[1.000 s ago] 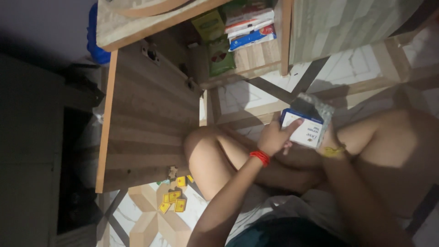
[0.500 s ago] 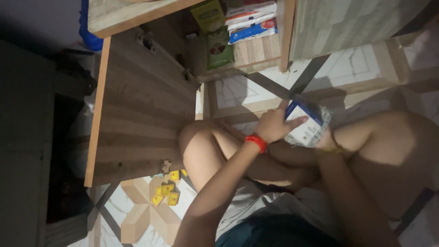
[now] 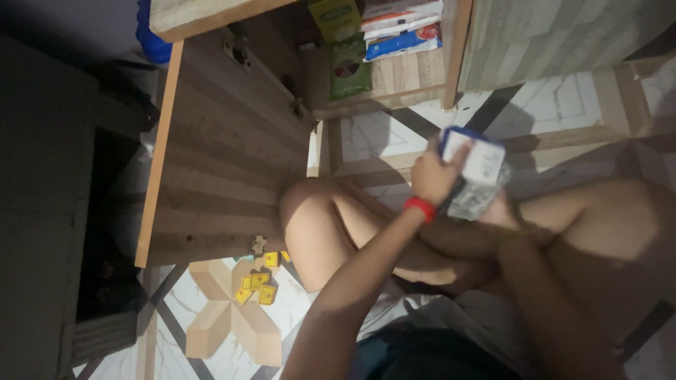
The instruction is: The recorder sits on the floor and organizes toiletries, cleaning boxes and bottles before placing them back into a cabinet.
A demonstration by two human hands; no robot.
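While seated on tiled floor (image 3: 366, 144), white-and-blue box (image 3: 479, 156) gripped by left hand (image 3: 434, 176) above crossed legs; right hand (image 3: 501, 211) closed on silvery packet (image 3: 473, 200) beneath box. Open cabinet door (image 3: 225, 155) at left; yellow cards (image 3: 258, 287) on floor.

Left hand (image 3: 433, 176): raised above the crossed legs, fingers curled in a closed grip, red band at the wrist. Right hand (image 3: 496, 211): lower, mostly hidden, wrist bent; grip not discernible.
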